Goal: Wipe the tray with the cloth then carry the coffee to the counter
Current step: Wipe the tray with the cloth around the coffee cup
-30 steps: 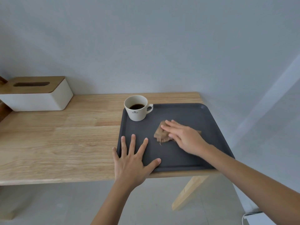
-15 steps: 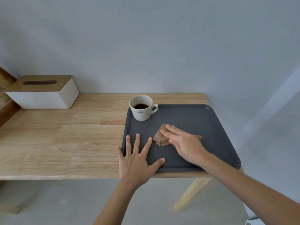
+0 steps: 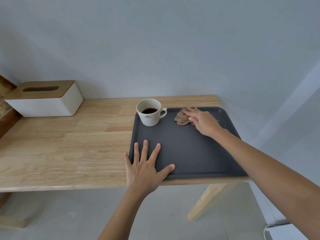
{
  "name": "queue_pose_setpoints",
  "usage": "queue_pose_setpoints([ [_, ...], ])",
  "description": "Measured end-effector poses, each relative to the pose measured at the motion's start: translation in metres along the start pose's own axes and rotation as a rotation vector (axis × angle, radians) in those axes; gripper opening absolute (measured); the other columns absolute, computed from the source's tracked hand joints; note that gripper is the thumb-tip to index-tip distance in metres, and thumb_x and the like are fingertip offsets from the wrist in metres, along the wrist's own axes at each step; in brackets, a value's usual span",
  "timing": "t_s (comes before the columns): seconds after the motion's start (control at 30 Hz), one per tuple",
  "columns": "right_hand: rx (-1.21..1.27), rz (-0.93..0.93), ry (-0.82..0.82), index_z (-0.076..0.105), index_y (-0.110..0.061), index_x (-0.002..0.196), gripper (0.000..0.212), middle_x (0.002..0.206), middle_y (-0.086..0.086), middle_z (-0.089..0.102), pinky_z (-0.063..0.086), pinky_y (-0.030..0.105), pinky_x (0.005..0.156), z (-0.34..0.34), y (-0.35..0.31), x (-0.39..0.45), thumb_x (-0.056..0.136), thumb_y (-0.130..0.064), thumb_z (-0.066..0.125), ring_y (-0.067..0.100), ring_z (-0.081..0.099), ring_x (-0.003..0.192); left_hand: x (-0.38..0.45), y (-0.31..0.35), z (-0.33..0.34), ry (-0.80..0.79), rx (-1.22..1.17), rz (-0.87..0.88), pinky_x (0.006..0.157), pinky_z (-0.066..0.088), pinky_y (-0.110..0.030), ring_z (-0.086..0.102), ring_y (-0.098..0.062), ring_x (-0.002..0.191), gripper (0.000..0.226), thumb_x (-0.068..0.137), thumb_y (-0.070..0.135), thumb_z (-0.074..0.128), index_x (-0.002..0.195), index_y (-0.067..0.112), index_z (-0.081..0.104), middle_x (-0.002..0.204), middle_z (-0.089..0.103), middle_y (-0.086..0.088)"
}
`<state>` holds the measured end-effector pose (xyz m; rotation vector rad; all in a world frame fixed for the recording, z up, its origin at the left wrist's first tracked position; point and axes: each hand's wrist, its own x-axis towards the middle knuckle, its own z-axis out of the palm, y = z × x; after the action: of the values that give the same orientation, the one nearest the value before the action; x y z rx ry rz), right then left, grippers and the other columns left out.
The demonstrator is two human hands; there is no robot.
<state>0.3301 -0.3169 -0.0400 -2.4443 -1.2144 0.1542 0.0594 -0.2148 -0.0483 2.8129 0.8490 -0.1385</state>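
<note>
A dark grey tray (image 3: 190, 153) lies on the right end of a wooden table (image 3: 69, 149). A white cup of black coffee (image 3: 149, 112) stands in the tray's far left corner, handle to the right. A crumpled brown cloth (image 3: 181, 117) lies near the tray's far edge, right of the cup. My right hand (image 3: 202, 122) presses flat on the cloth and covers its right part. My left hand (image 3: 145, 168) rests flat with fingers spread on the tray's near left corner, holding nothing.
A white tissue box with a wooden lid (image 3: 46, 99) sits at the table's far left, against the grey wall. A dark wooden edge (image 3: 7, 118) shows at the far left. A light table leg (image 3: 206, 200) slants down under the tray.
My right hand has slid the cloth from the tray's middle to its far edge, right of the cup. The left hand has stayed on the near left corner.
</note>
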Motion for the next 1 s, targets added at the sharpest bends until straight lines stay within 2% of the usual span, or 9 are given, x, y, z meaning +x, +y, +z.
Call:
queue_pose_setpoints([
  [0.17,-0.135,0.256,0.171,0.042,-0.015,0.141,0.042,0.147,0.011,0.043,0.040,0.046,0.102,-0.014,0.033,-0.022,0.099,-0.009,0.038,0.033,0.038,0.134,0.000,0.000,0.001,0.003,0.000,-0.006,0.115,-0.009,-0.057,-0.020,-0.025,0.147,0.087,0.073,0.087,0.013,0.147,0.046,-0.006,0.161,-0.015,0.002],
  [0.27,-0.164,0.386,0.189,0.037,-0.014,0.144,0.049,0.152,0.013,0.036,0.040,0.043,0.101,-0.013,0.019,-0.035,0.096,-0.003,0.041,0.033,0.038,0.135,0.000,0.001,0.001,0.008,0.003,-0.005,0.116,-0.006,-0.056,-0.019,-0.025,0.147,0.087,0.072,0.087,0.012,0.147,0.046,-0.006,0.161,-0.014,0.002],
  [0.37,-0.141,0.347,0.159,0.033,-0.017,0.146,0.052,0.156,0.010,0.028,0.039,0.040,0.103,-0.002,-0.010,-0.065,0.097,-0.003,0.041,0.031,0.037,0.138,-0.001,0.002,0.001,0.014,0.007,-0.007,0.116,-0.003,-0.055,-0.019,-0.025,0.147,0.088,0.071,0.087,0.010,0.148,0.046,-0.006,0.162,-0.014,0.002],
  [0.5,-0.072,0.119,0.132,0.038,-0.022,0.145,0.047,0.156,-0.001,0.030,0.032,0.027,0.109,0.015,-0.041,-0.125,0.099,-0.010,0.042,0.015,0.028,0.144,-0.002,0.002,0.001,0.015,0.011,0.005,0.116,-0.002,-0.055,-0.018,-0.026,0.147,0.088,0.071,0.087,0.009,0.148,0.046,-0.007,0.162,-0.014,0.002],
  [0.63,0.013,0.042,0.076,0.041,-0.020,0.143,0.046,0.153,-0.003,0.036,0.029,0.030,0.113,0.005,-0.029,-0.126,0.098,-0.007,0.043,0.012,0.028,0.144,-0.002,0.000,-0.001,-0.001,0.018,0.018,0.116,-0.002,-0.055,-0.018,-0.026,0.147,0.087,0.071,0.087,0.011,0.147,0.048,-0.006,0.161,-0.014,0.002],
  [0.7,-0.056,0.074,0.067,0.037,-0.017,0.145,0.050,0.154,0.002,0.034,0.025,0.033,0.114,-0.001,-0.015,-0.103,0.097,-0.001,0.041,0.018,0.026,0.145,-0.001,0.000,-0.001,-0.012,0.013,0.020,0.116,-0.003,-0.055,-0.019,-0.025,0.147,0.087,0.071,0.087,0.012,0.147,0.048,-0.006,0.161,-0.015,0.002],
  [0.77,-0.153,0.151,0.066,0.037,-0.010,0.143,0.049,0.152,0.009,0.038,0.029,0.038,0.111,-0.008,0.004,-0.073,0.095,0.001,0.040,0.028,0.029,0.143,-0.001,0.000,-0.001,-0.016,0.013,0.021,0.116,-0.003,-0.055,-0.019,-0.025,0.147,0.087,0.071,0.087,0.012,0.147,0.048,-0.007,0.161,-0.015,0.002],
  [0.9,-0.202,0.364,0.140,0.042,-0.006,0.133,0.040,0.133,0.015,0.050,0.043,0.044,0.093,-0.018,0.030,-0.035,0.093,-0.003,0.042,0.032,0.041,0.126,0.000,0.000,0.001,-0.018,0.021,0.007,0.116,-0.004,-0.055,-0.019,-0.025,0.147,0.087,0.071,0.088,0.011,0.147,0.048,-0.008,0.161,-0.015,0.002],
  [1.0,-0.212,0.392,0.157,0.036,-0.006,0.139,0.046,0.142,0.018,0.043,0.044,0.043,0.094,-0.010,0.021,-0.039,0.093,-0.001,0.041,0.033,0.043,0.129,0.001,0.001,0.003,0.002,0.021,0.004,0.116,-0.004,-0.055,-0.018,-0.025,0.147,0.087,0.071,0.087,0.008,0.147,0.048,-0.008,0.161,-0.015,0.001],
])
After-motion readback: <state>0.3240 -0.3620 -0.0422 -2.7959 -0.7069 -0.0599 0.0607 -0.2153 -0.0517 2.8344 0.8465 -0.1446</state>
